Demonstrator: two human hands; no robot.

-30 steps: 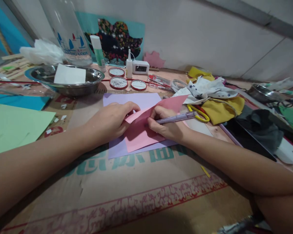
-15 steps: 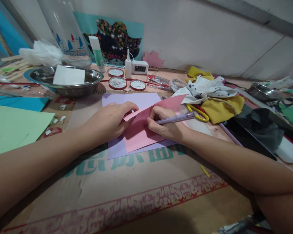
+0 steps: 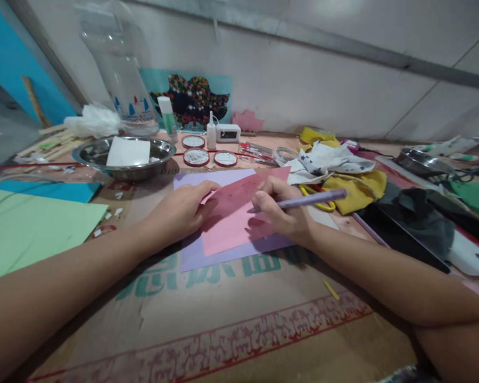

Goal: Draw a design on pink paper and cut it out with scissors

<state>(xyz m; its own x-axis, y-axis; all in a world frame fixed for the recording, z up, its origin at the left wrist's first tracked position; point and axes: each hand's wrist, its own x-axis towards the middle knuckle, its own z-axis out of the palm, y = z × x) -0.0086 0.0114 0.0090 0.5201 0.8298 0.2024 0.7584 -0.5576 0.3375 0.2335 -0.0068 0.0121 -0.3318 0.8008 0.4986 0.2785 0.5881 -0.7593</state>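
From where I stand, the desk [image 3: 345, 219] carries everything, most of its near half spread with cardboard [image 3: 231, 298] printed with green characters and a red patterned band. On the person's left a pale green sheet [image 3: 35, 229] overlaps a blue sheet [image 3: 75, 191]. A tall clear bottle [image 3: 123, 69] rises at the back, near the wall. In the middle of the cardboard lies a lilac sheet [image 3: 191, 260], and on top of it, slightly askew, the pink sheet [image 3: 227, 234], its far part in a darker tone. Beyond, to the left, sits a metal basin [image 3: 143, 171] with a white piece of paper [image 3: 128, 152] in it; over on the right, a white cloth with dark prints [image 3: 327, 159] is bunched against a yellow cloth [image 3: 363, 189].

The left hand [image 3: 187, 210] is at the pink sheet's left edge, fingers and thumb touching it; whether that grip pinches or merely steadies the paper, I can't tell. The right hand [image 3: 287, 207], over the sheet's right side, has its grip closed around a purple pen [image 3: 311, 199], tilted, point down close to the pink surface; contact isn't clear.

Behind the papers stand a glue stick [image 3: 167, 118] and a small white clock [image 3: 228, 133]. Smallest is a yellow strip [image 3: 331, 290] on the cardboard.
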